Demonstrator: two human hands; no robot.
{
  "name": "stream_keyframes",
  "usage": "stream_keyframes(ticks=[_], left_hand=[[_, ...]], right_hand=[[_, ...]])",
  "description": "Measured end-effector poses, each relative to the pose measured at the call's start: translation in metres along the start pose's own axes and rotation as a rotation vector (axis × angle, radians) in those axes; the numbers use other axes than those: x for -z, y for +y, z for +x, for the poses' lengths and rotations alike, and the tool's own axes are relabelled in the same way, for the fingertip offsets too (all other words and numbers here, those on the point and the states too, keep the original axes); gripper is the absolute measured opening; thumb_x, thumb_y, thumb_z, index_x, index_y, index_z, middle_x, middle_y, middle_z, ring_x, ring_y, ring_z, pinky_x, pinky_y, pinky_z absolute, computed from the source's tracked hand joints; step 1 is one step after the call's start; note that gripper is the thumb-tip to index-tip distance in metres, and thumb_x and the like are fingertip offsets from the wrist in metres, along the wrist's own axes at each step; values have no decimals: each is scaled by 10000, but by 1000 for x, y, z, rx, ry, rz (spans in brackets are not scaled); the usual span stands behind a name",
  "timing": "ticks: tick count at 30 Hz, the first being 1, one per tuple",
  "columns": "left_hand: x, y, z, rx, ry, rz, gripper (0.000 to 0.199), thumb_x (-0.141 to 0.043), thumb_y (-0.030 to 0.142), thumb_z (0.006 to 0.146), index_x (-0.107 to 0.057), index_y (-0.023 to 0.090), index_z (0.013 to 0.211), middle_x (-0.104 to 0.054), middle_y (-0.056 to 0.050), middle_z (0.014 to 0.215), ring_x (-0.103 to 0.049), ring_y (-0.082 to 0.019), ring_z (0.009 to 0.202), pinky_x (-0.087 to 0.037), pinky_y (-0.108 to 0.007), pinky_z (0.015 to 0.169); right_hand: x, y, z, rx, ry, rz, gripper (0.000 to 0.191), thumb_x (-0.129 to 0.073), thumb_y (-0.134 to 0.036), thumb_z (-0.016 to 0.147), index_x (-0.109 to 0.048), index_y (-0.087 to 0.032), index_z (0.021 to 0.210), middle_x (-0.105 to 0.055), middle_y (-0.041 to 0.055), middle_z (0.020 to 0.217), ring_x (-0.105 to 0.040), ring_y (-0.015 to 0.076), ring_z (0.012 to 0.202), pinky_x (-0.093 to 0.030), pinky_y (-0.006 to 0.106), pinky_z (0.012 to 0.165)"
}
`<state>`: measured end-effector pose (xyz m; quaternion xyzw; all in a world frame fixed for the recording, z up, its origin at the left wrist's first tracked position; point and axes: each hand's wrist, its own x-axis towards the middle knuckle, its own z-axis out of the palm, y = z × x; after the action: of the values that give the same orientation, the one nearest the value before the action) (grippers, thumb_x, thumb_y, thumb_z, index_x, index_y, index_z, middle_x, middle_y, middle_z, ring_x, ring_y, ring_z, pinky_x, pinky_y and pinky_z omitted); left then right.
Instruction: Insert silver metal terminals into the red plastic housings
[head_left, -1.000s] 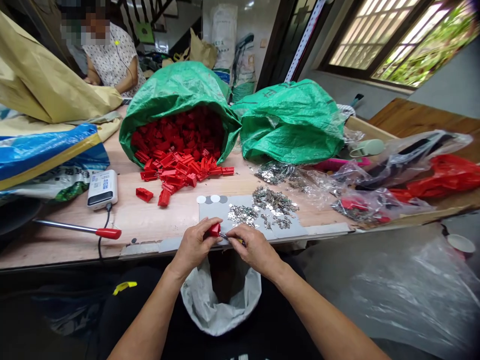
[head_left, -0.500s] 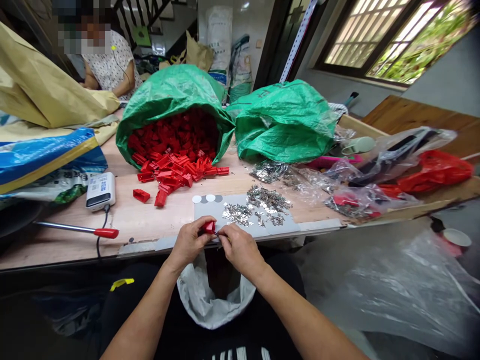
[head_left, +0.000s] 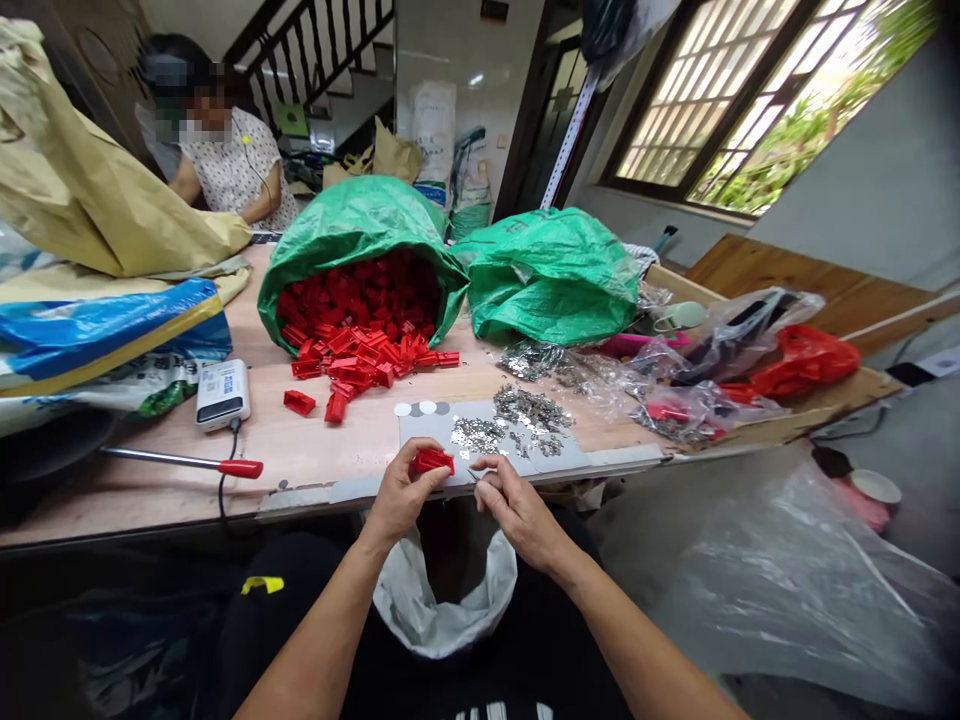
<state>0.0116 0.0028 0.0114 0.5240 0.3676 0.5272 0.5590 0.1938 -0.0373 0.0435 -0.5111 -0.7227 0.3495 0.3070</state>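
The left hand [head_left: 401, 495] is clamped on a red plastic piece [head_left: 433, 461], held up over the near edge of the surface [head_left: 330, 455], while the right hand [head_left: 484, 478], just beside it and apart from the piece, has its fingers closed round a slim dark object [head_left: 473, 474], mostly hidden. Under and beyond the hands lies a grey mat [head_left: 420, 430], with heaped small metal parts [head_left: 480, 434] on it and a short row of round discs [head_left: 427, 408] along its far left corner. Below the hands, a white sack [head_left: 442, 635] gapes open at the person's lap. Farther back, a green sack [head_left: 360, 210] lies with its mouth toward the person, spilling a pile of red pieces [head_left: 360, 345] onto the surface; a second green sack [head_left: 555, 290] sits against its right side, and together they block much of the far part of the surface. Crumpled clear bags [head_left: 600, 385] and a red bag [head_left: 810, 360] crowd the right end. To the left are a white device [head_left: 223, 393] with a black cable, a metal rod with a red grip [head_left: 240, 468] lying across that cable, a blue bag [head_left: 112, 325] and a large tan sack [head_left: 112, 190]. Behind, another person [head_left: 240, 165] in a dotted top sits partly hidden by the sacks.
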Motion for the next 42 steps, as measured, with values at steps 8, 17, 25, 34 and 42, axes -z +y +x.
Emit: stream_keyframes(ticks=[8,17,25,34,42], left_hand=[[-2,11,-6,329,-64,-688,233,-680,358,768,-558,167,714,-681,-4,742,-689,-165,805,-485,-263,781],[-4,11,-8,446,-6,-848,174,-671,305,787,-649,132,795,-690,-28,770,-664,-122,721,-526,-239,738],[-6,12,-11,458,-6,-894,136,-676,273,784,-645,141,777,-668,-14,749,-659,-124,715,-542,-250,753],[-7,13,-12,462,-6,-911,153,-723,238,733,-609,137,730,-652,-6,730,-631,-108,682,-524,-259,772],[-5,7,-13,280,-248,-274,256,-690,325,732,-508,167,644,-637,9,670,-592,-123,675,-442,-259,723]], right_hand=[[-7,-21,7,40,-75,5,410,-395,-330,952,-401,-223,1348,-494,-67,584,-462,107,547,-378,231,616],[-10,-28,13,39,-40,5,342,-416,-360,945,-446,-215,1253,-504,-70,568,-474,111,537,-372,233,605],[-10,-28,13,37,-22,-28,290,-428,-350,940,-485,-212,1189,-489,-70,550,-461,109,514,-357,228,560],[-12,-23,12,63,74,-114,268,-407,-391,944,-540,-205,1084,-486,-46,575,-465,120,529,-346,223,532],[-6,-10,22,-32,113,23,363,-371,-458,942,-614,-190,957,-430,-38,568,-418,113,513,-346,223,514]])
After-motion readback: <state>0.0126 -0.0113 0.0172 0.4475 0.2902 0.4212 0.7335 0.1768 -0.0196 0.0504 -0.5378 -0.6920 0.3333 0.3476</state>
